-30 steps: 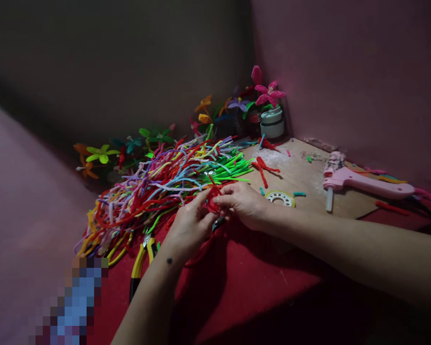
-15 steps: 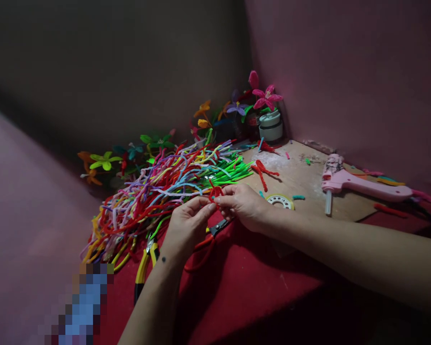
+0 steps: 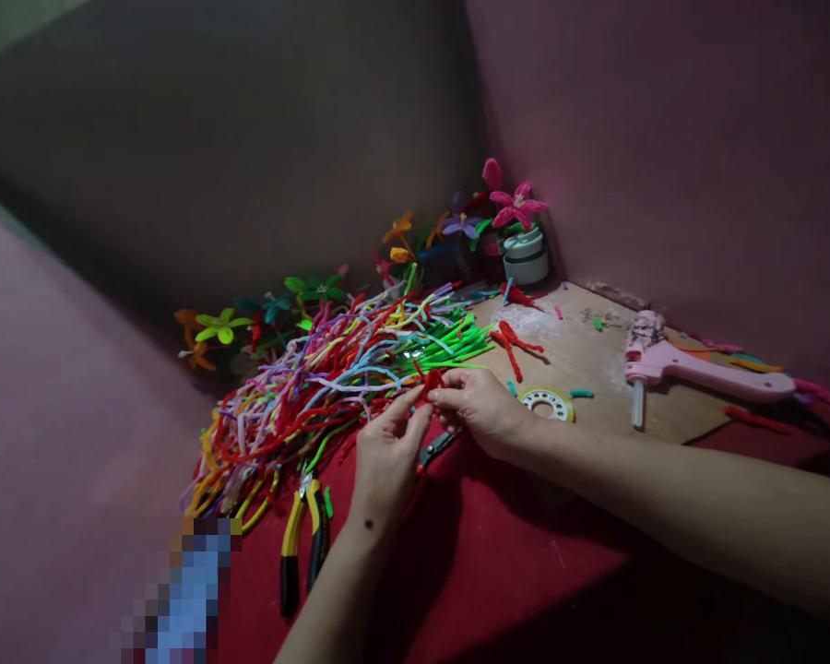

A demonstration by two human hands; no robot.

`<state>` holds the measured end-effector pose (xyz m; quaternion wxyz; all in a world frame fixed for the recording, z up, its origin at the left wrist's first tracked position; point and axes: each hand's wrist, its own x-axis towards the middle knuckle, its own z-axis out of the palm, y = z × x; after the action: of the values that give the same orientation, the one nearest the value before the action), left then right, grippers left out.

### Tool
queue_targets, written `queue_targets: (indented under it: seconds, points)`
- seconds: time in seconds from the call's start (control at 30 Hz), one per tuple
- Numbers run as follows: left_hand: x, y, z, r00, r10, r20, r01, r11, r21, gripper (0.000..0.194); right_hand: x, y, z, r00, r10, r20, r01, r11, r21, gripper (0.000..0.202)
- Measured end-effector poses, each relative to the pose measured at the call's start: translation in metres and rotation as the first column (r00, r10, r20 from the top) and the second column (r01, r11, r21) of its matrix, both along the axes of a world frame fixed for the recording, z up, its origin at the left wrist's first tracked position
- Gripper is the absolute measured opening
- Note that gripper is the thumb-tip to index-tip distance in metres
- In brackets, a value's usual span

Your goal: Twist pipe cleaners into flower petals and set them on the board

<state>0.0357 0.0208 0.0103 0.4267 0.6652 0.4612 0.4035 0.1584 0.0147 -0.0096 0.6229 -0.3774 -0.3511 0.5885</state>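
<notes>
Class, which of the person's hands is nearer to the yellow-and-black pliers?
Left. The left hand is just right of the pliers; the right hand is farther off, beyond the left one.

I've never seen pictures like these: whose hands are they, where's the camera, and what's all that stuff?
There's no machine, just a person's bare left hand and right hand. Every picture comes from a camera on that person's head, looking forward and down. Both hands pinch a small red fuzzy piece. Beyond them lies a heap of colourful fuzzy sticks, with fuzzy flowers behind. Pliers lie on the red surface, and a pink glue gun lies partly on a wooden board.
</notes>
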Motion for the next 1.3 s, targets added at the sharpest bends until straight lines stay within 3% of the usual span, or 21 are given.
queue_targets:
  seconds: [0.07,0.17,0.4,0.57,0.67,0.77,1.0,1.3]
  points:
    - [0.001,0.001,-0.006,0.997,-0.033,-0.077,0.039,0.996,0.074,0.035,0.001,0.001,0.001,0.999,0.002,-0.054,-0.004,0.999,-0.040,0.011]
    - [-0.002,0.004,-0.010,0.980,-0.097,-0.175,0.108,0.992,0.057,0.035,0.002,0.002,0.000,0.994,0.018,-0.110,-0.027,0.996,-0.079,0.014]
    - [-0.007,0.011,-0.007,0.955,-0.241,-0.173,0.244,0.970,-0.004,0.031,0.004,0.005,-0.004,0.989,0.096,-0.114,-0.103,0.993,-0.054,0.014]
    - [-0.009,0.006,-0.004,0.939,-0.183,-0.292,0.214,0.974,0.076,0.028,0.006,0.005,0.002,0.998,0.060,0.001,-0.060,0.998,0.021,0.021]
    - [-0.011,0.001,0.000,0.875,-0.144,-0.463,0.221,0.968,0.118,0.021,0.007,0.004,0.005,0.996,-0.005,0.085,0.003,0.999,0.032,0.017]
    - [-0.012,-0.002,0.003,0.816,-0.150,-0.559,0.247,0.964,0.101,0.022,0.008,0.003,0.006,0.993,0.025,0.116,-0.031,0.998,0.047,0.011]
    - [-0.014,-0.002,0.006,0.814,-0.228,-0.534,0.289,0.957,0.033,0.029,0.008,0.004,0.008,0.980,0.041,0.196,-0.053,0.997,0.057,0.013]
    - [-0.014,-0.005,0.012,0.847,-0.396,-0.354,0.360,0.918,-0.167,0.030,0.012,0.001,0.011,0.969,0.119,0.216,-0.145,0.983,0.109,0.014]
